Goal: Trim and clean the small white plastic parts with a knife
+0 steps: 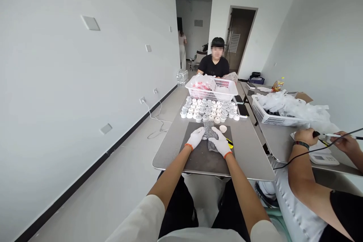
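Note:
A strip of grey, fuzzy-looking material (209, 129) lies over the dark mat (198, 160) on the table. My left hand (196, 138), in a white glove with an orange cuff, has its fingers at the strip's left edge. My right hand (220, 143), gloved alike, lies over the strip's right side with its fingers apart. What the left fingers grip is too small to make out. A small white cup-like piece (223, 129) sits just beyond my right hand. Beside that hand is a yellow and black tool (229, 143), partly covered.
Rows of small white and grey round pieces (202, 110) stand beyond the mat. Behind them is a white basket (211, 95) with bags, and a seated person (214, 64). At right, another person's hands work near a white scale (323, 157) and a second basket (279, 120).

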The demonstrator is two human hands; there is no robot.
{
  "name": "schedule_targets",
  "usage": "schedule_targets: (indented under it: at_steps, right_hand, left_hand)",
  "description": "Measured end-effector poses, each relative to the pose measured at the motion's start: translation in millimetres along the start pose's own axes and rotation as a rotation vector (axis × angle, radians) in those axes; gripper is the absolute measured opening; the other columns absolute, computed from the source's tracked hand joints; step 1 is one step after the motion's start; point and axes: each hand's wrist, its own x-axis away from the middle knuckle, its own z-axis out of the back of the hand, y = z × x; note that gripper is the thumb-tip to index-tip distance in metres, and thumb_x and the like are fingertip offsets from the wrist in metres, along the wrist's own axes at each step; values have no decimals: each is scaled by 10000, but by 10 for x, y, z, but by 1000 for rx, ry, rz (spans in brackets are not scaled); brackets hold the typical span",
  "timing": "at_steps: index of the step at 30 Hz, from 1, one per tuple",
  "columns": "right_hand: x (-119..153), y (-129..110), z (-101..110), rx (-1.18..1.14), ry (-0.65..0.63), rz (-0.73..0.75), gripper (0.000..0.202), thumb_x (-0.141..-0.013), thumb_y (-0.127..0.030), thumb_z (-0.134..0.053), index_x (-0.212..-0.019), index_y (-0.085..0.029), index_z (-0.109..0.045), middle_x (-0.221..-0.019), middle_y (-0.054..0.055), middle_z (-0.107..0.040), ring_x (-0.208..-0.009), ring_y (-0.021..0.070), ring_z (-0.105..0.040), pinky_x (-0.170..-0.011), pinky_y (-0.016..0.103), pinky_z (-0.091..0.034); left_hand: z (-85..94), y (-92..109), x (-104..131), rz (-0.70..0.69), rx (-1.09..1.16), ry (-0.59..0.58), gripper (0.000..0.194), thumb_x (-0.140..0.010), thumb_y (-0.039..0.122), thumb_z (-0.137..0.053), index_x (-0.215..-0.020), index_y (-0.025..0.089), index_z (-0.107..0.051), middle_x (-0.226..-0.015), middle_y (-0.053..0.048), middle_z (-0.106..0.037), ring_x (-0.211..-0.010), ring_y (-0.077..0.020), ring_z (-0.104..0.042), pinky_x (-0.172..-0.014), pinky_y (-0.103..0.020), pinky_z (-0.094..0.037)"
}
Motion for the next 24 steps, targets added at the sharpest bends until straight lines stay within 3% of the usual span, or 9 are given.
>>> schedule_targets:
  at_steps: [4, 10, 15, 20, 24]
  right_hand:
    - [30, 102, 68, 27, 7, -78, 297, -653, -525, -617, -462, -308, -682, -1297, 32, -665, -1426, 298, -416, -986, 498, -427]
    - [24, -156, -198, 92, -82, 17, 317, -674, -613, -599, -661, -349, -772, -1266, 69, -690, -1419, 293, -441, -1035, 511, -412]
    - [-63, -219, -169, 71, -192, 53, 245, -666, -566, -676, -827, -418, -787, -1347, -13, -646, -1440, 303, -418, -1073, 508, -427]
    - [-85, -217, -250, 74, -228, 92, 471, -689, -546, -680, -1148, -461, -741, -1454, -104, -545, -1478, 309, -370, -1155, 504, -429]
    - [-120, -219, -228, 72, -220, 89, 394, -719, -528, -657, -1093, -470, -769, -1467, -101, -529, -1504, 298, -317, -1128, 524, -433]
  left_hand:
    - [-16, -41, 11, -36, 18, -15, 300, -858, 401, -709, -1068, 190, -744, -993, -29, -769, -785, -135, -718, -768, -248, -613]
    - [-10, -34, 24, -26, -13, -25, 259, -886, 363, -662, -1058, 190, -749, -946, -19, -768, -720, -120, -700, -739, -235, -604]
    - [-13, 11, 57, -45, 24, -49, 307, -884, 413, -667, -1067, 182, -753, -1004, -30, -772, -770, -131, -711, -762, -243, -602]
    - [-17, -39, -9, -16, 8, 0, 393, -859, 456, -696, -1150, 197, -741, -1013, -28, -777, -771, -134, -709, -737, -238, -594]
    - [-11, -100, -34, -81, -63, -12, 446, -873, 522, -654, -1167, 194, -725, -904, -23, -760, -657, -98, -646, -644, -205, -554]
